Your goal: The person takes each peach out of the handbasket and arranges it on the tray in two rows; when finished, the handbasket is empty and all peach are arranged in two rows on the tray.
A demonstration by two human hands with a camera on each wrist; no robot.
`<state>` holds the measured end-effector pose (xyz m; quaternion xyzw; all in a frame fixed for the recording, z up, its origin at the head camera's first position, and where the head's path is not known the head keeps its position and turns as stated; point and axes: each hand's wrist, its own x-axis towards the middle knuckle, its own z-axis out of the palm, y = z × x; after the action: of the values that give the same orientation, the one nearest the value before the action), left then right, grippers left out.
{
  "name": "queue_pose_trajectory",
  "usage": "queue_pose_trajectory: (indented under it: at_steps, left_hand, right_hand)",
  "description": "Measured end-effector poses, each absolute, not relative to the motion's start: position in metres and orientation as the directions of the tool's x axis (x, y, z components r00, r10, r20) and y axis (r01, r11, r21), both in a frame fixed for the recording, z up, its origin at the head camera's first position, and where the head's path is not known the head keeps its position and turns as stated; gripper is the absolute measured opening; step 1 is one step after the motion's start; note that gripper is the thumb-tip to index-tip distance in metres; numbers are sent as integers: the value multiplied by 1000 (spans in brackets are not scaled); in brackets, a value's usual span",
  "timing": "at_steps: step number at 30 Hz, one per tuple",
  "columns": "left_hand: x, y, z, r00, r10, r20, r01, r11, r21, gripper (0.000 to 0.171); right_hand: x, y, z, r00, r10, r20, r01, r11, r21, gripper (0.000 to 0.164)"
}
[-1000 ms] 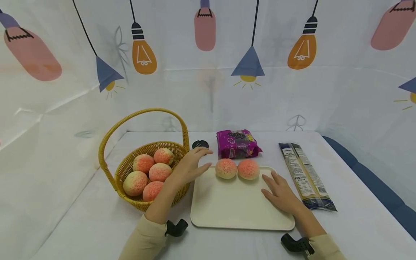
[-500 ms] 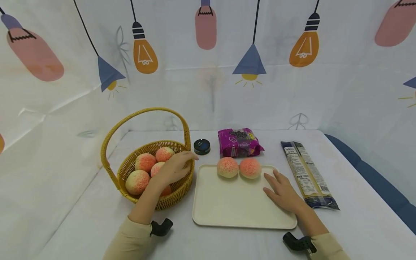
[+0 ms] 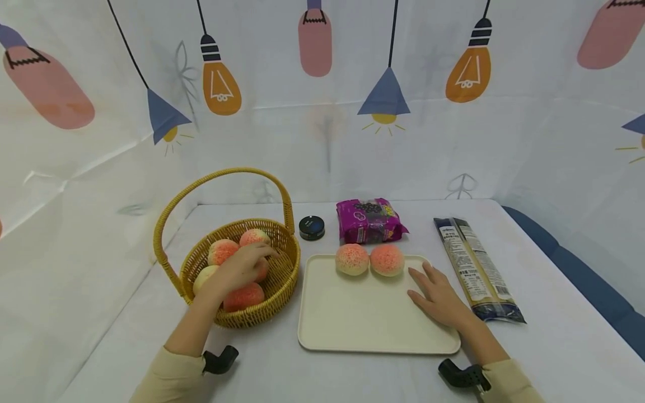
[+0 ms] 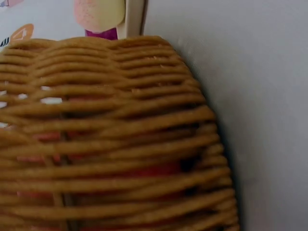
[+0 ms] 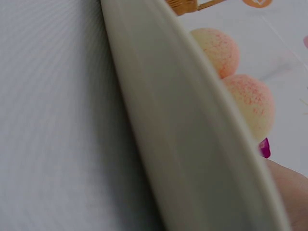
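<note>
My left hand (image 3: 242, 267) is inside the yellow wicker basket (image 3: 279, 302), over the peaches. Its fingers reach across a peach (image 3: 262, 270), which is partly covered by the hand; whether they grip it I cannot tell. Below the hand lies another peach (image 3: 244, 297), and more peaches (image 3: 221, 252) fill the basket's left and back. The left wrist view shows mainly the basket's woven wall (image 4: 120, 139). With fingers spread, my right hand (image 3: 438, 299) rests at the right side of the cream tray (image 3: 353, 342). Two peaches (image 3: 352, 259) sit side by side at the tray's back edge.
Behind the tray lies a purple snack pack (image 3: 370, 221). A round black tin (image 3: 312, 228) stands between that pack and the basket. To the right is a long clear-and-blue packet (image 3: 476, 268). The basket's tall handle (image 3: 221, 178) arches over its back.
The left hand has moved left and down from above the tray's left edge into the basket. The lower peaches there have shifted slightly right. The right hand has stayed at the tray.
</note>
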<state>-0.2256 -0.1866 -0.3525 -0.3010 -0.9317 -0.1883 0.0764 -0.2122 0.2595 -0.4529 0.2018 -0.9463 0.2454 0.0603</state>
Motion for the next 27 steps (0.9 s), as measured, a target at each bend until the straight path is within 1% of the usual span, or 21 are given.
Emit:
queue_pose_trajectory:
  at_steps: [5, 13, 22, 25, 27]
  left_hand:
    - [-225, -196, -355, -795, 547, 260, 605, 740, 294, 35]
    - [-223, -212, -355, -796, 568, 210, 605, 741, 291, 24]
    - [-219, -222, -354, -799, 573, 181, 596, 716, 363, 29]
    - [-219, -224, -353, -813, 566, 135, 567, 717, 405, 28]
    - [-220, -226, -351, -825, 559, 83, 532, 717, 451, 28]
  right_hand:
    - [-213, 261, -454, -909, -352, 225, -416, 801, -430, 54]
    - [-212, 260, -452, -914, -349, 206, -406, 796, -448, 55]
    - [-214, 260, -451, -904, -356, 237, -427, 793, -436, 53]
    - [-213, 260, -451, -907, -353, 231, -421, 794, -438, 53]
    - [-213, 260, -452, -908, -351, 229, -418, 795, -440, 54]
